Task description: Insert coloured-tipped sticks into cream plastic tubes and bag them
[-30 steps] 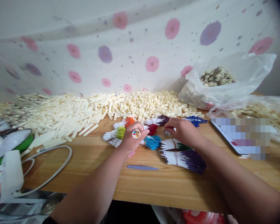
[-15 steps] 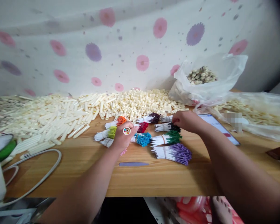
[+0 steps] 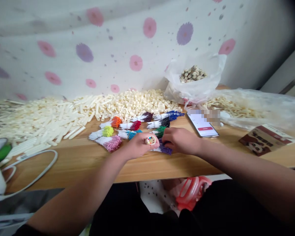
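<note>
My left hand (image 3: pixel 140 146) is closed round a cream pen barrel (image 3: pixel 151 140), whose round open end faces me with several coloured refill tips inside. Just to its right, my right hand (image 3: pixel 180 140) has its fingers curled down at the bundle of purple pen refills (image 3: pixel 165 149); what they pinch is hidden. Both hands partly cover that bundle. Behind my right hand lie green refills (image 3: pixel 159 131), black refills (image 3: pixel 165 122) and blue refills (image 3: pixel 175 115). Left of it are light-blue refills (image 3: pixel 129 134), pink refills (image 3: pixel 110 143), yellow refills (image 3: pixel 105 131), red refills (image 3: pixel 132 125) and orange refills (image 3: pixel 116 122).
Heaped cream plastic pen parts (image 3: pixel 137 103) line the back of the table. A white plastic bag (image 3: pixel 177 88) holds assembled pieces. To the right lie a phone (image 3: pixel 203 126), a clear bag (image 3: pixel 255 101) and a panda-printed box (image 3: pixel 263 139). A white cable (image 3: pixel 54 160) curls at left.
My right hand has moved from the black and blue bundles toward me to the purple one. My left hand has come right beside it with the barrel. The view has turned right.
</note>
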Demonstrator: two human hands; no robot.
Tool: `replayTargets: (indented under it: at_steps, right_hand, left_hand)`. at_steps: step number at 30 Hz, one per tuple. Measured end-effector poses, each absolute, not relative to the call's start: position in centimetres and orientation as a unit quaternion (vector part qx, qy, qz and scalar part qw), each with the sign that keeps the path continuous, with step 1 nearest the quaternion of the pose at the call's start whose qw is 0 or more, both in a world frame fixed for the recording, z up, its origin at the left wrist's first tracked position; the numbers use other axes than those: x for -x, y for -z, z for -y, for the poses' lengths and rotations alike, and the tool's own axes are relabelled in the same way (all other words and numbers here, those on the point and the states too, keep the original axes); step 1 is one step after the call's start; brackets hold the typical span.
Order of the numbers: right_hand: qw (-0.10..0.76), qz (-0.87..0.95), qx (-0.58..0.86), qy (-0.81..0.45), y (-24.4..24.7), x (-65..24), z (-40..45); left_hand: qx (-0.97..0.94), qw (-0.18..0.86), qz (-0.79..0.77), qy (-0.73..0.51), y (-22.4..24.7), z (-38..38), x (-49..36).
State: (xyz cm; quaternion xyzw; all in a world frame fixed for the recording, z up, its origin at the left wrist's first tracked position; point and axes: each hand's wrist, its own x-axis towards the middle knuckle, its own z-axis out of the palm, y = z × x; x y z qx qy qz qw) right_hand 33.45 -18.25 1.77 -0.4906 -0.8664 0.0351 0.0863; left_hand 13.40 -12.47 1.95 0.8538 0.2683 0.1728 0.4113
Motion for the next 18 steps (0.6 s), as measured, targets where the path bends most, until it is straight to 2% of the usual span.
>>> replayTargets:
  at_steps: [12, 18]
  right_hand:
    - [0.041, 0.852, 0.518, 0.062, -0.7, -33.2, 18.7]
    - [0.011, 0.821, 0.563, 0.094, -2.5, -35.3, 19.7]
  left_hand:
    - [-0.834, 0.409, -0.316, -0.193, -0.4, 14.0, -13.8]
    - [-0.847, 0.389, -0.313, -0.185, -0.2, 14.0, -13.6]
